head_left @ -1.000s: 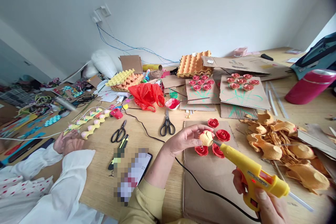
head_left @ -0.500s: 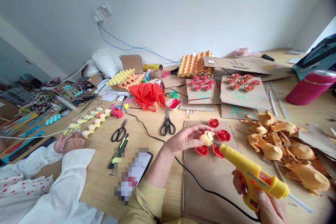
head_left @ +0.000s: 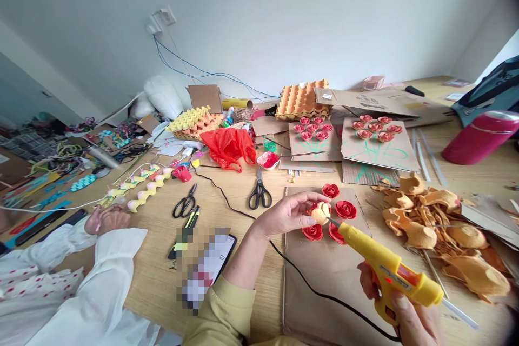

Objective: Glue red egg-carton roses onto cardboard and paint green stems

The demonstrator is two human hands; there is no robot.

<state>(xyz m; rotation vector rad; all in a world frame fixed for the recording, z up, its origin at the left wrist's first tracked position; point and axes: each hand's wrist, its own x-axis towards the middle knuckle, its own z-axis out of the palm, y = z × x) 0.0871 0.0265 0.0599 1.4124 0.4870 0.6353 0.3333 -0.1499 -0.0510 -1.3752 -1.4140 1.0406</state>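
My left hand (head_left: 292, 213) pinches an egg-carton flower (head_left: 320, 213), its pale orange underside turned toward me and a bit of red at its edge. In my right hand (head_left: 399, 300) is a yellow hot glue gun (head_left: 389, 259), a clear glue stick poking from its back and a small red light lit. The nozzle tip is at the underside of the flower, touching or very close. Beneath, several red flowers (head_left: 345, 210) rest on a brown cardboard sheet (head_left: 312, 292). My left fingers partly hide the held flower.
Torn orange egg-carton pieces (head_left: 438, 216) pile up at right, near a pink bottle (head_left: 480, 138). Black scissors (head_left: 260, 194), a phone (head_left: 208, 270) and a cutter knife (head_left: 188, 232) lie left. The glue gun's black cord (head_left: 300, 273) crosses the cardboard. A co-worker's hands (head_left: 109, 220) rest at far left.
Almost nothing differs. The glue gun's rear end has shifted slightly left, while its nozzle stays at the flower; the view has moved a little.
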